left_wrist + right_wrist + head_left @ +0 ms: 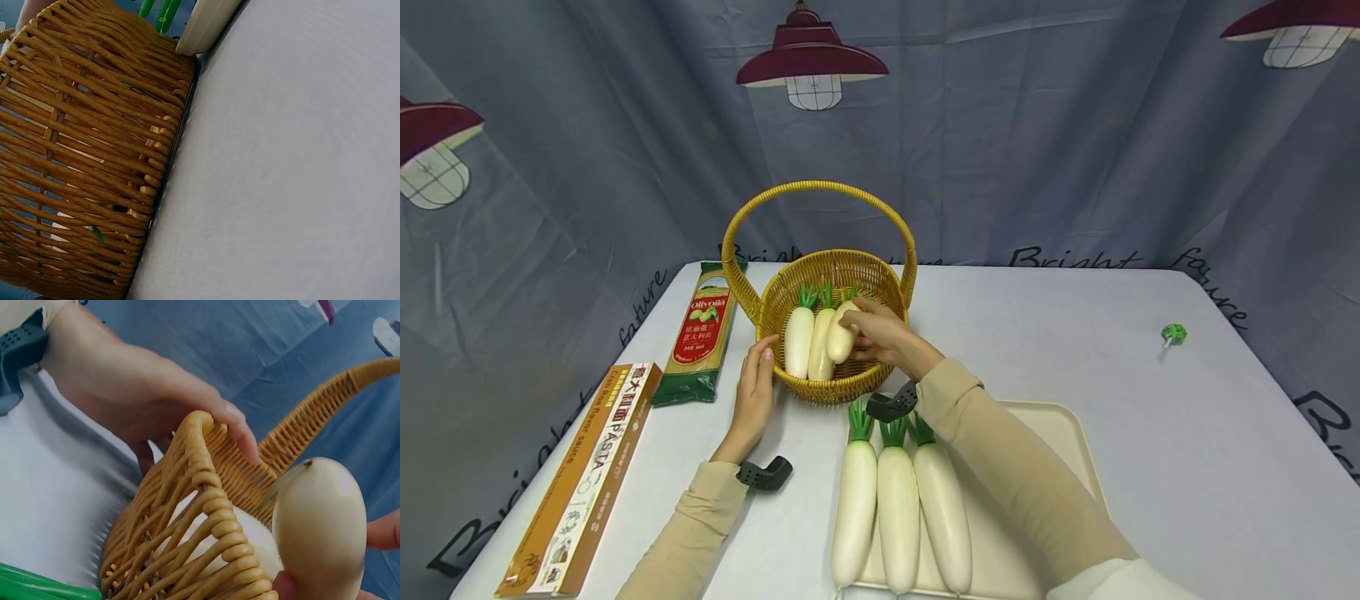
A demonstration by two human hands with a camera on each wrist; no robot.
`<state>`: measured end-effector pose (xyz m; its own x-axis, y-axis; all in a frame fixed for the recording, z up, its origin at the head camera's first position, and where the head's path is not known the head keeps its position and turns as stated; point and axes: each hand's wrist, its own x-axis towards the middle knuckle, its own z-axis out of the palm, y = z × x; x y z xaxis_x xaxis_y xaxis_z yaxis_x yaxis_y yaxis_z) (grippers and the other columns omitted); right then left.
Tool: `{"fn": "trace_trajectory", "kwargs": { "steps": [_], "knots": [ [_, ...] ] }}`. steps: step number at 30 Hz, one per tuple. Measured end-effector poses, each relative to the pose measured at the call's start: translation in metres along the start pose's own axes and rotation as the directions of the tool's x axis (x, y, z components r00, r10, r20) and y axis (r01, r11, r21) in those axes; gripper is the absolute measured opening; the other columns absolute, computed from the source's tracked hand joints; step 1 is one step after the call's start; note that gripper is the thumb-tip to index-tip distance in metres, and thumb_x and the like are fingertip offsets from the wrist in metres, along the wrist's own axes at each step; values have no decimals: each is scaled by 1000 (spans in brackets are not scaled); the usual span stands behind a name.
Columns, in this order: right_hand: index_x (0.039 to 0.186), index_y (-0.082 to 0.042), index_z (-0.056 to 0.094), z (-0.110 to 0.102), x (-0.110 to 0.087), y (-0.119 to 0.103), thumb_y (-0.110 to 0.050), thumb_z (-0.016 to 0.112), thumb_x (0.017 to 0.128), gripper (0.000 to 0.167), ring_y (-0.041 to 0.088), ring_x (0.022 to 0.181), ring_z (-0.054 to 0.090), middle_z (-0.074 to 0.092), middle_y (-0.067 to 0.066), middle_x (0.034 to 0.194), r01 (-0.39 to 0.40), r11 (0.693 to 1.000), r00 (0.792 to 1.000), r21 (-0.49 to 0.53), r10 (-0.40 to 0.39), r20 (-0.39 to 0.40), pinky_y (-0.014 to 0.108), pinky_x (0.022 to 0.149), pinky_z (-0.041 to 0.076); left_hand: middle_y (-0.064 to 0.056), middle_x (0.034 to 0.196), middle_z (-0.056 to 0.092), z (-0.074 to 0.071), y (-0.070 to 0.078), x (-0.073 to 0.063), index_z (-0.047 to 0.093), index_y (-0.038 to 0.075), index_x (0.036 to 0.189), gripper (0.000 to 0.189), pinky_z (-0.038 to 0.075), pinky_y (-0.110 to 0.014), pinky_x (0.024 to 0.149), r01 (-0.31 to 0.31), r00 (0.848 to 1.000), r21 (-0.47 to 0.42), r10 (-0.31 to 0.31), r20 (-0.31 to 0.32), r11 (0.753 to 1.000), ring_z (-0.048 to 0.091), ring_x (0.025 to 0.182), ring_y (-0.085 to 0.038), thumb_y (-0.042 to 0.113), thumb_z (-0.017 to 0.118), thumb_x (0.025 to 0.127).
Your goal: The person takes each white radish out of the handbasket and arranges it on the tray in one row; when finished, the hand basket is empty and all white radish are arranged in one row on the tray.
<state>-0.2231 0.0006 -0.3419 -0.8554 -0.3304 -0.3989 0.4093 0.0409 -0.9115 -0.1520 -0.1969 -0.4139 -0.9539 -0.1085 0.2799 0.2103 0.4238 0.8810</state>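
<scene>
A yellow wicker basket [842,387] with a tall hoop handle stands at the back of the table. Two white radishes [799,342] with green tops lie inside it. My right hand [880,329] reaches over the basket's right side and grips another white radish [320,525] above the basket's inside, tilted, its root end toward me. At the left rim, my left hand [752,396] holds the basket, a finger bent over the edge in the right wrist view and others outside. Three larger white radishes [898,517] lie side by side on a cream tray [1000,542] in front.
Left of the basket lies a green and red pasta packet [700,333], with a long orange and white pasta box [580,483] nearer me. A green lollipop [1173,335] sits far right. A grey curtain [1000,150] hangs behind the white table [1150,433].
</scene>
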Motion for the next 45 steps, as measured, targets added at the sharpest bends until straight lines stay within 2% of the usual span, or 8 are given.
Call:
{"fn": "trace_trajectory", "kwargs": {
  "steps": [9, 15, 19, 22, 26, 29, 35, 45],
  "knots": [
    [145, -25, 18, -6, -19, 0, -15, 50, 89, 64, 26, 106, 55, 44, 14, 131, 57, 998, 990, 41, -62, 124, 37, 80, 52, -16, 140, 35, -2, 9, -2, 37, 5, 133, 39, 23, -44, 111, 16, 1000, -12, -16, 5, 1000, 27, 134, -28, 22, 25, 101],
    [141, -27, 25, -25, -47, 1, -11, 47, 89, 59, 18, 92, 52, 43, 6, 116, 137, 988, 962, 64, -148, 228, 33, 75, 50, -23, 139, 34, -4, 38, -10, 36, -3, 133, 38, 22, -47, 111, 17, 1000, -1, -17, 6, 1000, 27, 133, -34, 14, 24, 100],
    [142, -28, 25, -44, -68, 5, -9, 47, 89, 60, 18, 99, 49, 39, 5, 125, 195, 977, 932, 80, -210, 295, 36, 82, 48, -23, 138, 35, -5, 40, -11, 37, -3, 132, 38, 22, -46, 111, 17, 1000, -1, -17, 0, 1000, 28, 133, -34, 14, 25, 100],
    [143, -26, 22, -60, -85, 8, -8, 46, 91, 60, 20, 112, 47, 31, 8, 139, 224, 970, 914, 89, -241, 325, 41, 89, 46, -22, 138, 35, -4, 39, -10, 37, -2, 132, 38, 22, -45, 111, 16, 1000, -15, -16, 4, 1000, 28, 133, -33, 16, 25, 100],
    [143, -23, 20, -83, -103, 20, -10, 48, 92, 60, 18, 106, 54, 46, 10, 126, 260, 964, 905, 56, -264, 333, 41, 88, 47, -22, 139, 34, -3, 39, -10, 36, -2, 132, 38, 22, -46, 111, 16, 1000, -8, -16, 11, 1000, 27, 134, -33, 15, 24, 100],
    [143, -21, 21, -97, -115, 32, -10, 50, 91, 60, 16, 97, 58, 51, 7, 112, 278, 960, 904, 24, -270, 330, 38, 85, 49, -21, 139, 34, -3, 26, -6, 37, 0, 133, 38, 22, -46, 111, 11, 1000, -15, -11, 10, 1000, 27, 134, -32, 16, 25, 100],
    [142, -17, 21, -116, -144, 55, -5, 51, 89, 61, 14, 99, 56, 44, 10, 117, 327, 945, 890, -25, -299, 343, 31, 85, 50, -14, 140, 35, 0, 0, 1, 38, 9, 134, 41, 23, -44, 111, 3, 1000, -7, -3, 1, 1000, 28, 134, -27, 30, 25, 100],
    [140, -15, 27, -131, -181, 97, -10, 61, 84, 66, 13, 99, 57, 44, 20, 116, 351, 879, 924, -323, -268, 274, 26, 78, 49, -14, 139, 36, 3, -2, 1, 39, 9, 132, 44, 24, -46, 110, -15, 1000, -3, 15, -19, 1000, 29, 133, -28, 34, 24, 100]
  ]
}}
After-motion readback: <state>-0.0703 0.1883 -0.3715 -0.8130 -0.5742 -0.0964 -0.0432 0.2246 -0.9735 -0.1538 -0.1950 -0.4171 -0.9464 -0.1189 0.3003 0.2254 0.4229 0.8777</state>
